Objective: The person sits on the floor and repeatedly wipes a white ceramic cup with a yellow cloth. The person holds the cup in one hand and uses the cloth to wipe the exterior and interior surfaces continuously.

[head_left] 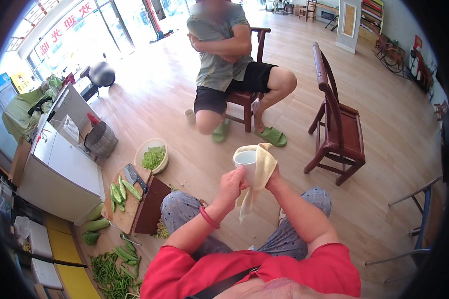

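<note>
— Out in front, the white cylindrical cup (246,159) is aloft, nearly upright; who's got it?
— Left hand (229,187), fingers curled round its near left side! Right hand (274,179) meets the soft pale-yellow cloth (265,163) opposite; fingers hidden, grip I can't tell.

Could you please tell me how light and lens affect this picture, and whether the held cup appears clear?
Head view: glare washes out the floor by the glass doors; same head view: the lens bows the white cabinet toward a dark rim; head view again: the cup and yellow cloth look fairly clear, the seated person's head blurred.
</note>
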The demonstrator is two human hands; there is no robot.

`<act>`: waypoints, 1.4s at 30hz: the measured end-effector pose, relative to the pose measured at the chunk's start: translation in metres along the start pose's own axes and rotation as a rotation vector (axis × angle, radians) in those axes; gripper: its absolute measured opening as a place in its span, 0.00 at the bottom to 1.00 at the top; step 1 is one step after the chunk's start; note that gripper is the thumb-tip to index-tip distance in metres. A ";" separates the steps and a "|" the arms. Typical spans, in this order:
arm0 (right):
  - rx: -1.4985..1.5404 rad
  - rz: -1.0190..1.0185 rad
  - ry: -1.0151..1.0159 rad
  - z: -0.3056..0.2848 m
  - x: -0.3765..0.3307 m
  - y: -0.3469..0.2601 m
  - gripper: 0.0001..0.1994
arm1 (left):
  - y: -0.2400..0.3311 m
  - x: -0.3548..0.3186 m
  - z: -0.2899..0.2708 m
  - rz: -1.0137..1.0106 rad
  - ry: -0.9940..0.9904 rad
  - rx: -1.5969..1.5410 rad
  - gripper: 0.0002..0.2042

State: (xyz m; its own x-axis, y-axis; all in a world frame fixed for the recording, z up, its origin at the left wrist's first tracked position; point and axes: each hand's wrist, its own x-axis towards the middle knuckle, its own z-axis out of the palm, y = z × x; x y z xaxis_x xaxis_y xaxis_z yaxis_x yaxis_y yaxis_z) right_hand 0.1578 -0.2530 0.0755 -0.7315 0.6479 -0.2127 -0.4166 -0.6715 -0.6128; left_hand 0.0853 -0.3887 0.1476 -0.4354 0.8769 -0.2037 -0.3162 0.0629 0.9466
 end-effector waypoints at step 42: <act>-1.208 0.007 0.025 -0.022 0.123 0.033 0.16 | -0.037 0.143 -0.096 0.064 -0.219 0.841 0.15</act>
State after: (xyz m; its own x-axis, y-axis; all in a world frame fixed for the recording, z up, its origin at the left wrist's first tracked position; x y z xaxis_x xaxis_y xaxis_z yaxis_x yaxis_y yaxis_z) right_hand 0.0661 -0.1874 0.0127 -0.7158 0.6611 -0.2250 0.3702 0.0860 -0.9250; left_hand -0.0464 -0.3113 0.0592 -0.2322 0.9571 -0.1731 0.4679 0.2660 0.8428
